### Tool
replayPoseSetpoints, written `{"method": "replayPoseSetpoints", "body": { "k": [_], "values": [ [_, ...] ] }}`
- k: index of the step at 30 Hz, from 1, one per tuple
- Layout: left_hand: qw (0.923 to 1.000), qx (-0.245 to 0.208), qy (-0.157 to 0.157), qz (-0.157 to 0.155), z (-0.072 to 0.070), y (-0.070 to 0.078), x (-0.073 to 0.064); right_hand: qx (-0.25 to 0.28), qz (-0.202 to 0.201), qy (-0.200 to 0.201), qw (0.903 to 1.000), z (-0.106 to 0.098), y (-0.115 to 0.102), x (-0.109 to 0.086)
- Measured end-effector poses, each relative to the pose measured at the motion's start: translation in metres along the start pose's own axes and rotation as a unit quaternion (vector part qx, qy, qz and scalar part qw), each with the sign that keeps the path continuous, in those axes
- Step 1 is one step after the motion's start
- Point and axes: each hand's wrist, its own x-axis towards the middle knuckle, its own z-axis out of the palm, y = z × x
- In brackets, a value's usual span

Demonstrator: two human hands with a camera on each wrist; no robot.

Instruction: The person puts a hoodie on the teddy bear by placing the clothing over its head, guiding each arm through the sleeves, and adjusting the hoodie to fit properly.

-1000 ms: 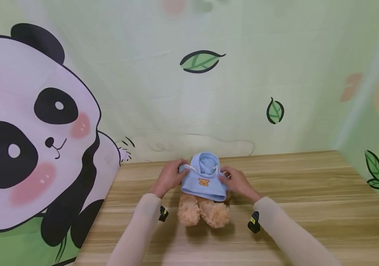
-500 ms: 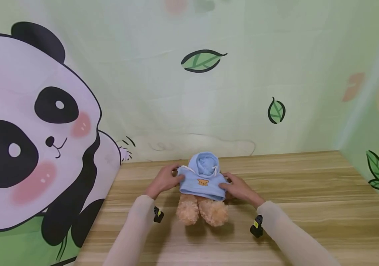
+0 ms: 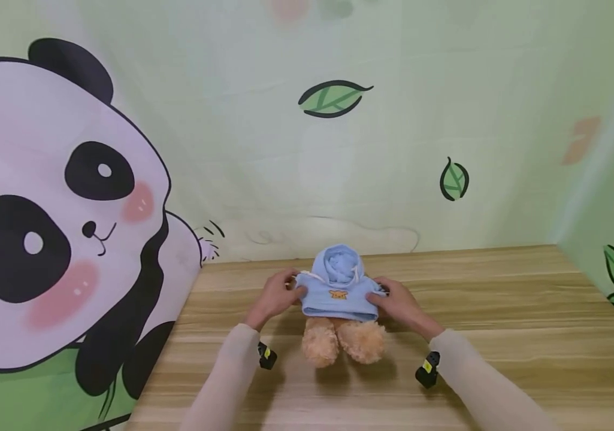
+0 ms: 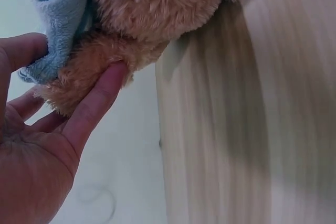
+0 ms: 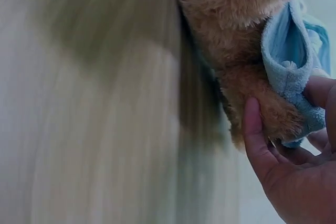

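A fluffy light-brown plush toy (image 3: 363,342) is upright near the table's back edge, its two legs toward me. A light blue hoodie (image 3: 314,302) with a small orange animal-face patch covers its front; the hood hides any head. My left hand (image 3: 274,298) pinches the hoodie's left end, thumb in front and fingers behind a furry arm (image 4: 86,64), as the left wrist view shows. On the other side my right hand (image 3: 402,306) holds the opposite sleeve (image 5: 286,72) and furry arm (image 5: 257,90) the same way. White drawstrings hang at the neck.
The wood-grain table (image 3: 501,335) reaches a back wall hanging (image 3: 263,149) printed with leaves and a large panda (image 3: 32,149). Black wrist cameras (image 3: 266,356) hang below both sleeves, close above the table.
The hoodie's right side is drawn outward and its hem lies more level. My right hand has shifted outward with the sleeve, and the plush toy has moved slightly right. The left hand keeps its hold.
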Motion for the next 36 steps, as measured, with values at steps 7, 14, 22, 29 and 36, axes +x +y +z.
{"method": "replayPoseSetpoints", "body": {
  "k": [7, 14, 22, 29, 36],
  "values": [
    [0.9999, 0.003, -0.004, 0.013, 0.031, 0.011, 0.002, -0.027, -0.002, -0.014, 0.9995, -0.04, 0.004, -0.018],
    [0.9971, -0.074, -0.013, -0.003, 0.059, 0.02, 0.006, -0.05, 0.004, -0.008, 0.9987, -0.064, 0.01, -0.03],
    [0.9936, -0.111, -0.01, -0.018, 0.068, 0.022, 0.006, -0.051, 0.008, -0.002, 0.9987, -0.069, 0.018, -0.03],
    [0.986, 0.057, 0.098, 0.122, 0.061, 0.039, -0.002, -0.046, 0.012, -0.006, 0.9988, -0.067, 0.018, -0.029],
    [0.9353, 0.233, -0.039, 0.263, 0.059, 0.062, -0.02, -0.062, -0.008, 0.0, 0.998, -0.067, 0.018, -0.029]
  ]
}}
